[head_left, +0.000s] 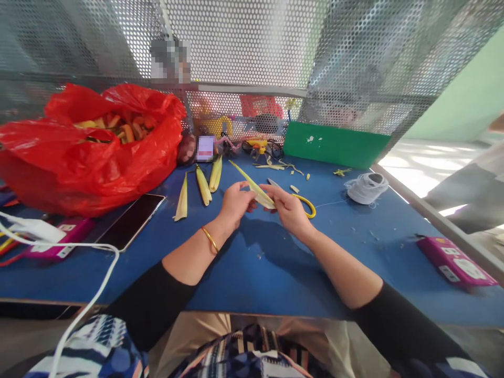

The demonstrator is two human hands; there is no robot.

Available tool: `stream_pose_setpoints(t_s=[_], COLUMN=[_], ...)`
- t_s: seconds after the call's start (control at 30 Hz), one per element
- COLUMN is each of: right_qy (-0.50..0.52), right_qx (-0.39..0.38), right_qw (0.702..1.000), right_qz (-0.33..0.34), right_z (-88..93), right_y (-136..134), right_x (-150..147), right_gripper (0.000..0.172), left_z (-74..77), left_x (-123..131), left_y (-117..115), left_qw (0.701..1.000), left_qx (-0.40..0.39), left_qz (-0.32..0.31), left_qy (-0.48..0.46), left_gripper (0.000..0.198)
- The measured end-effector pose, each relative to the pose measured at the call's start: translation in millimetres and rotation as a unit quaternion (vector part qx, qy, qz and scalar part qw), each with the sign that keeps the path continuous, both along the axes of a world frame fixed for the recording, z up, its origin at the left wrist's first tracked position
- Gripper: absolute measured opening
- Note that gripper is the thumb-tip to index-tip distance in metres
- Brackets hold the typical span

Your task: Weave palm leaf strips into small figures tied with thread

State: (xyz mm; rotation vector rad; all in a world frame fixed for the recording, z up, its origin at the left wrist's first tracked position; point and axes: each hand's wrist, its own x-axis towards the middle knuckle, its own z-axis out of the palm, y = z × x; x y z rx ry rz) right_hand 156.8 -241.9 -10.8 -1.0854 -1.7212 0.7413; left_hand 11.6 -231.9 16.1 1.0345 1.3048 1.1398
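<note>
Both my hands grip one pale yellow-green corn husk (258, 190) above the middle of the blue table (275, 273). My left hand (236, 202), with a gold bangle at the wrist, is closed on its left side. The fingers of my right hand (292, 210) pinch its lower right end. The husk's narrow tip points away from me, up and left. Scissors with a yellow handle (311, 206) lie just behind my right hand, which partly covers them. Beyond my left hand lie three more husks, among them a flat one (181, 199) and a folded one (203, 186).
At the left stands a red plastic bag (157, 163) of orange-brown pieces, beside a dark phone (132, 223) and a white cable (112, 268). White thread (367, 188) sits right. A purple box (452, 260) lies far right. Behind are a green panel (338, 145) and perforated metal mesh (244, 42).
</note>
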Motion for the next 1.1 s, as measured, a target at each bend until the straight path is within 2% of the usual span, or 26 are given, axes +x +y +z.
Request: stream_pose_setpoints(t_s=[0.07, 0.13, 0.23, 0.3, 0.37, 0.43, 0.47, 0.5, 0.57, 0.63, 0.73, 0.87, 0.97, 1.1], right_qy=[-0.044, -0.062, -0.028, 0.025, 0.081, 0.134, 0.158, 0.18, 0.214, 0.222, 0.245, 0.307, 0.295, 0.233], right_qx=[0.09, 0.138, 0.158, 0.124, 0.054, -0.008, -0.031, -0.05, -0.081, -0.099, -0.123, -0.175, -0.186, -0.199], right_qw=[0.992, 0.984, 0.987, 0.99, 0.992, 0.987, 0.984, 0.98, 0.972, 0.968, 0.96, 0.935, 0.937, 0.951], right_qz=[0.076, 0.098, -0.005, -0.068, -0.083, -0.083, -0.079, -0.072, -0.058, -0.058, -0.048, 0.012, 0.005, -0.042], right_z=[1.2, 4.4, 11.8, 17.6, 22.7, 26.3, 27.5, 28.1, 28.5, 28.2, 27.7, 26.5, 24.3, 22.0], right_y=[3, 4, 2, -1, -5, -8, -9, -10, -12, -12, -11, -8, -5, -2], right_x=[7, 11, 13, 12, 10, 8, 7, 6, 4, 2, 0, 1, 4, 7], right_gripper=[0.039, 0.033, 0.015, 0.011, 0.014, 0.019, 0.022, 0.023, 0.025, 0.026, 0.028, 0.033, 0.037, 0.039], left_z=[4.3, 6.1, 4.2, 2.1, 1.8, 3.9, 5.7, 7.4, 9.7, 9.2, 4.9, 1.6, 1.5, -0.6], left_x=[-4, -7, -6, -5, -4, -5, -5, -5, -4, 0, 4, 7, 9, 11], left_y=[0, 0, -2, -3, -5, -8, -10, -12, -16, -18, -18, -16, -18, -21], left_qw=[1.0, 0.999, 0.999, 0.996, 0.98, 0.954, 0.95, 0.954, 0.97, 0.98, 0.991, 0.99, 0.986, 0.978], left_qx=[-0.012, -0.02, -0.016, 0.046, 0.141, 0.222, 0.246, 0.256, 0.224, 0.145, 0.064, 0.043, -0.001, -0.058], left_qz=[0.017, 0.013, -0.045, -0.055, 0.01, 0.075, 0.072, 0.039, -0.072, -0.136, -0.098, -0.035, -0.051, -0.092], left_qy=[-0.023, -0.04, -0.019, 0.055, 0.143, 0.186, 0.179, 0.153, 0.065, -0.017, -0.07, -0.127, -0.16, -0.179], left_gripper=[0.06, 0.062, 0.045, 0.029, 0.025, 0.024, 0.021, 0.019, 0.023, 0.021, 0.016, 0.015, 0.017, 0.024])
